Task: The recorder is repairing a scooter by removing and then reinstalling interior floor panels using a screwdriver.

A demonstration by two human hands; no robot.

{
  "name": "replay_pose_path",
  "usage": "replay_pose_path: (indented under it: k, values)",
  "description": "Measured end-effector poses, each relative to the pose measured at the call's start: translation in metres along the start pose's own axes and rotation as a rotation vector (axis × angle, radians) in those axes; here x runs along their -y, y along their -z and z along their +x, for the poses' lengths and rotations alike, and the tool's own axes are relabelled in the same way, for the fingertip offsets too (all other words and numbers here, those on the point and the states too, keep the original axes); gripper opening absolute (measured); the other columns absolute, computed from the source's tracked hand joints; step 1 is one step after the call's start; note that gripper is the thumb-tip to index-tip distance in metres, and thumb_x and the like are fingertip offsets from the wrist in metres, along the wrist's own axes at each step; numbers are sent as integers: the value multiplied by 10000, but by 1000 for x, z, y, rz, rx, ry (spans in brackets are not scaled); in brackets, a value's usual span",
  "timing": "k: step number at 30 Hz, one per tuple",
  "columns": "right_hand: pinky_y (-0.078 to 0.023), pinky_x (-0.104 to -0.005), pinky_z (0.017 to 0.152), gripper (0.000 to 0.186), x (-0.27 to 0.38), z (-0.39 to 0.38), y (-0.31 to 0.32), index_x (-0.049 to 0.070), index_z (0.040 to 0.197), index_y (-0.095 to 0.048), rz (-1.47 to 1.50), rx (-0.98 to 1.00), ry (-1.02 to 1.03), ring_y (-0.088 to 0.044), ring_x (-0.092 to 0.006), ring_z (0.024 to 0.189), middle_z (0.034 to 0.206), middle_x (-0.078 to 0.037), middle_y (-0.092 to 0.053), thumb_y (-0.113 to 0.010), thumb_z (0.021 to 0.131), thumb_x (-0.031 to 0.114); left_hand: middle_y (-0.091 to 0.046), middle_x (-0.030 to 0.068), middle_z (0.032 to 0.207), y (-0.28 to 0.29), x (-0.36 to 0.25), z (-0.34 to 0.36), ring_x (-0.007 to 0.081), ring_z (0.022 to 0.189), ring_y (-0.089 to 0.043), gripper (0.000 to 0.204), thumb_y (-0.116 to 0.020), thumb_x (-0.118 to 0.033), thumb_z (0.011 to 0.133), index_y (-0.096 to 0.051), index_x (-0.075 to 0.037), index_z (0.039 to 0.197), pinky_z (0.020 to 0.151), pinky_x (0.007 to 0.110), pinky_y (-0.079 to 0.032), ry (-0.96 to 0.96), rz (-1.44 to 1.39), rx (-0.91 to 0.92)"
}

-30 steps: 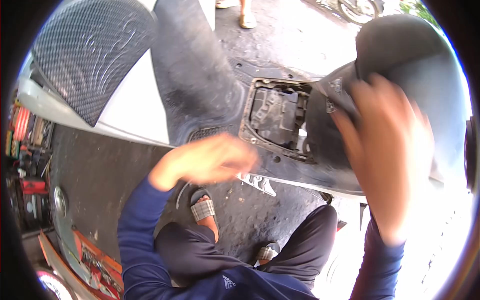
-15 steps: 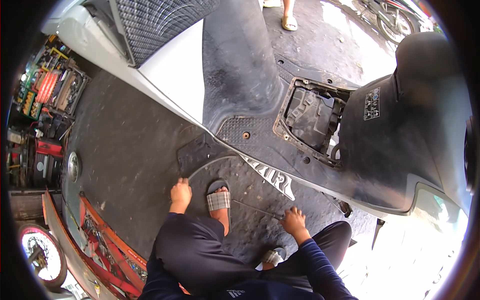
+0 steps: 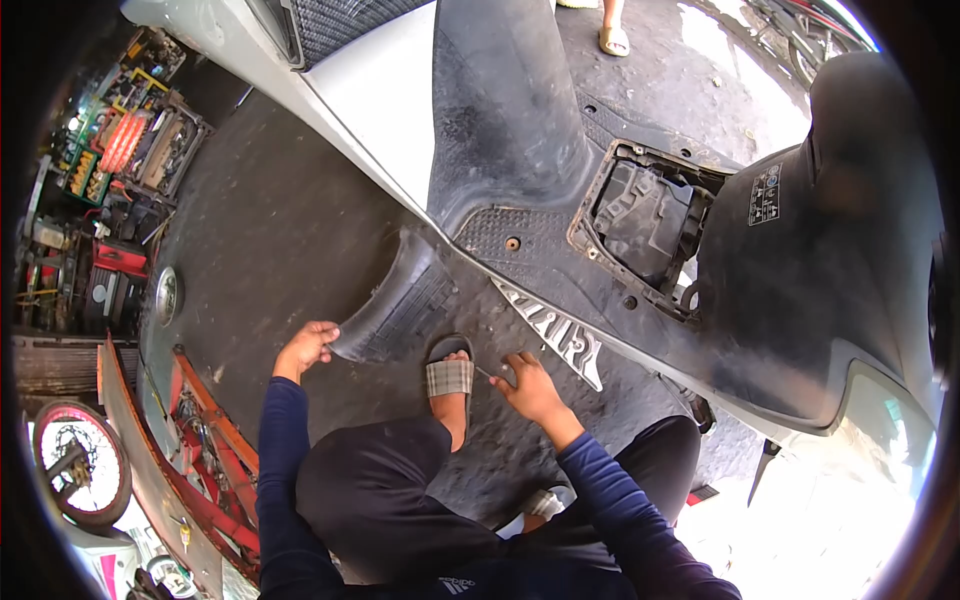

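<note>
My left hand (image 3: pixel 310 347) grips the near left edge of a black curved plastic panel (image 3: pixel 395 310). The panel is tilted up over the dark floor, left of the scooter's footboard, and its ribbed face shows. My right hand (image 3: pixel 530 388) is closed round a thin screwdriver (image 3: pixel 486 373); only a short bit of its shaft shows past the fingers. That hand hovers just right of my sandalled foot (image 3: pixel 450 385), below the raised silver emblem (image 3: pixel 560 335) on the scooter's side. A rectangular opening (image 3: pixel 645 220) in the footboard (image 3: pixel 510 225) stands uncovered, with dark parts inside.
The scooter's black seat side (image 3: pixel 800 280) fills the right. A red metal frame (image 3: pixel 205 450) and a wheel (image 3: pixel 82 462) are at the lower left. Crates of tools and parts (image 3: pixel 125 140) line the far left. Another person's sandalled foot (image 3: pixel 614 40) is at the top.
My left hand has moved left and slightly up, swinging the panel so its broad ribbed face shows. My right hand has moved up and left with the screwdriver. The whole view has shifted a little.
</note>
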State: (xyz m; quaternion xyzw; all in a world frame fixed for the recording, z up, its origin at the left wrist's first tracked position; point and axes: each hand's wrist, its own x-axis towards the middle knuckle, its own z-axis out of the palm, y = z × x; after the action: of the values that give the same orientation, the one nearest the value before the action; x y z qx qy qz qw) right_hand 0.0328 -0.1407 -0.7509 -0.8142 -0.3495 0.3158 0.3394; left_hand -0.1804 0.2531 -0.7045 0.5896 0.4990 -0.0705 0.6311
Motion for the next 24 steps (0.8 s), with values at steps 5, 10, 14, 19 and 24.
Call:
replay_pose_path:
  k: [5,10,14,19,24]
  values:
    - [-480,-464,934,496,-27,-26,-10,-1,1196,-605,47,64,-121,-581,-418,1096,1162,-248,-593,-697,859,351,-449,21,753,7,43,-8,76,495,-356,237,-648,-80,878,-508,-16,1058,433,230,-269,156,-336,-116]
    - [-493,-462,909,486,-33,-30,-24,-3,1174,-621,77,122,-153,-618,-418,1041,1101,-251,-620,-679,877,379,-372,9,685,14,74,-6,65,477,-299,222,-635,-76,856,-416,-96,888,396,224,-198,207,-616,-118]
    - [-531,-375,800,583,-39,30,-77,-52,1179,-606,567,169,-377,-673,-249,899,1168,-210,-645,-644,916,467,-346,-13,609,-49,65,-2,64,458,-278,285,-634,-151,856,-372,-138,745,375,217,-186,234,-616,-138]
    - [-529,-391,824,615,16,93,-99,-102,1304,-494,1291,-106,-742,-626,-242,1026,1187,-215,-625,-641,944,375,-366,-24,612,-79,87,-16,69,478,-303,345,-566,-224,916,-349,-145,660,411,218,-230,303,-769,205]
    - [-529,-385,807,544,1,89,-85,-115,1242,-533,1021,-101,-657,-634,-242,984,1132,-197,-649,-645,947,328,-507,32,655,-77,55,-34,132,502,-457,267,-610,-282,946,-647,-20,914,452,297,-368,248,-173,189]
